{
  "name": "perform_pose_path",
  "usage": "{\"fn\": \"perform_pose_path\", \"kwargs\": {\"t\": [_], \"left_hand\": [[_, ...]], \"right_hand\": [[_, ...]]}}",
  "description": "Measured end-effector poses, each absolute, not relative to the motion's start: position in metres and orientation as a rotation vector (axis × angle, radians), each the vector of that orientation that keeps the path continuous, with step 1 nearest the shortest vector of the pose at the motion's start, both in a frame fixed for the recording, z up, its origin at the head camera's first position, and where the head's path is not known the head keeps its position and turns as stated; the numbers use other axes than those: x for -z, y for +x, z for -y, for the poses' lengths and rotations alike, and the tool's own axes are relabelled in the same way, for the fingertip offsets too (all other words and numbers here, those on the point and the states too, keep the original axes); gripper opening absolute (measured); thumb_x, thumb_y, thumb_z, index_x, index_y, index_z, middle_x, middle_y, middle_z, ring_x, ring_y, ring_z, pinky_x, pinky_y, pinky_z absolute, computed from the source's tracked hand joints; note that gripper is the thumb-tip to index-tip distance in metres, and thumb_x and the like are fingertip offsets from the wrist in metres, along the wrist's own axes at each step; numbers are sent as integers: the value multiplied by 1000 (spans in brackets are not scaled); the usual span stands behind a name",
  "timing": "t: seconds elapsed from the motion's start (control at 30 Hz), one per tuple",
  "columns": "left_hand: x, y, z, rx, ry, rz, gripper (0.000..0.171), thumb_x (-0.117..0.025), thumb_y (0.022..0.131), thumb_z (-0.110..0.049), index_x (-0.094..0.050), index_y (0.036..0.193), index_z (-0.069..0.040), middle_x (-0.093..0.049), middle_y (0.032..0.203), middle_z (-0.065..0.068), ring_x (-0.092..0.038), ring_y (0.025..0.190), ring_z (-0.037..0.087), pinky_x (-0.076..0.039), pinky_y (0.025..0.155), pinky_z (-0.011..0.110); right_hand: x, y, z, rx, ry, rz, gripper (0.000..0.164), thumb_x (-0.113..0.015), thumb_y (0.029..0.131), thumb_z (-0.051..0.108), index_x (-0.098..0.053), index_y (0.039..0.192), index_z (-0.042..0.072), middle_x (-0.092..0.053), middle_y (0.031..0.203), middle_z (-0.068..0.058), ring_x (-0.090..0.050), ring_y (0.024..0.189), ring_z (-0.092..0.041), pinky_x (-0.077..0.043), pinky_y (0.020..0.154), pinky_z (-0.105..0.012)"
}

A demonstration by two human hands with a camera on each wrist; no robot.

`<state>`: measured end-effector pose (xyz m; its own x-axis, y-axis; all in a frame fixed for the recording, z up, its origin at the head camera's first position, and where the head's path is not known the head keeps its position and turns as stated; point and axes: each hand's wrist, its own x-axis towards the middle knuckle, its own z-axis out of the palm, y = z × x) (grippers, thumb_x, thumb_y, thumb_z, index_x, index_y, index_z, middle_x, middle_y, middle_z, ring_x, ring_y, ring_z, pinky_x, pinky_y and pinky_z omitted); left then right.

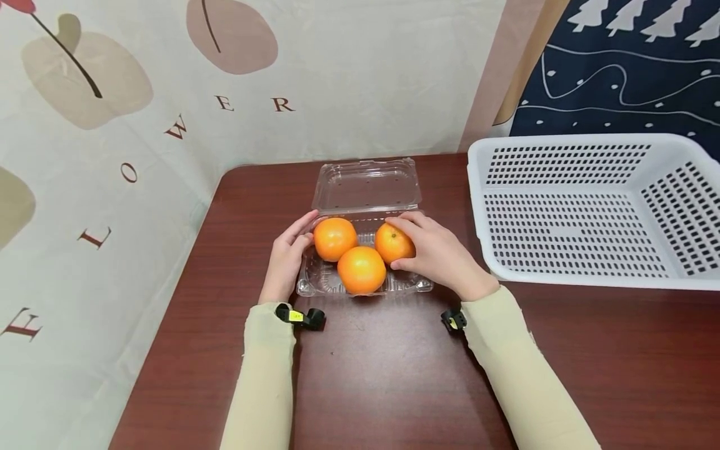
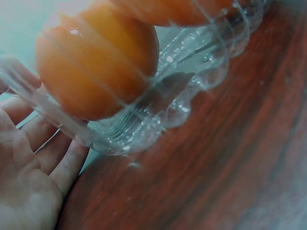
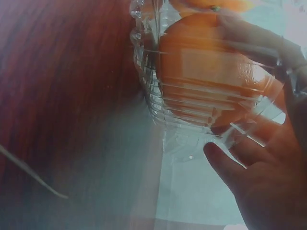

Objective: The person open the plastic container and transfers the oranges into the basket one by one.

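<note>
Three oranges sit in a clear plastic clamshell container (image 1: 405, 284) whose lid (image 1: 368, 184) is folded back toward the wall. My right hand (image 1: 441, 253) holds the right orange (image 1: 392, 240), thumb at its near side and fingers over its top. In the right wrist view that orange (image 3: 201, 72) shows through the ribbed side wall. My left hand (image 1: 285, 262) rests along the container's left side, beside the left orange (image 1: 335, 239). Its fingers (image 2: 69, 165) lie fairly straight against the outer wall in the left wrist view. The front orange (image 1: 362, 270) is untouched.
A white perforated plastic basket (image 1: 568, 281) stands at the right on the reddish-brown table (image 1: 382, 375). Behind the table hangs a pale printed cloth (image 1: 365, 94), with a dark blue patterned cloth (image 1: 607, 81) at the upper right.
</note>
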<state>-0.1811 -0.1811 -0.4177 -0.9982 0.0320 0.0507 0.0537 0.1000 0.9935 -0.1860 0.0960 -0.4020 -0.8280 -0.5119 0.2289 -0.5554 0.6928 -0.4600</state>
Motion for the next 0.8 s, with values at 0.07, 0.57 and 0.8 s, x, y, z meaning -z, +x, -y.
{"fn": "perform_pose_path", "kwargs": {"t": [0.07,0.57,0.8], "left_hand": [[418,-181,182,2093,-91,2320,40,-41,92,-6,-46,131,-13,-51,127,4,-46,116,12,-37,96,33],[437,-191,188,2101,-96,2291,39,-40,93,-7,-50,128,-20,-52,125,1,-47,115,14,-40,93,29],[437,-191,188,2103,-86,2298,39,-41,92,-7,-51,128,-21,-53,125,0,-48,114,14,-40,92,29]], "right_hand": [[402,-186,-95,-797,875,2807,73,-75,67,41,-45,130,20,-44,122,0,-47,104,-21,-38,90,-38],[402,-187,-92,-771,906,2892,77,-76,68,36,-39,133,17,-41,129,-2,-38,117,-21,-34,96,-38],[402,-185,-92,-821,840,2859,82,-76,66,38,-37,136,20,-41,121,-6,-46,105,-27,-34,93,-42]]}}
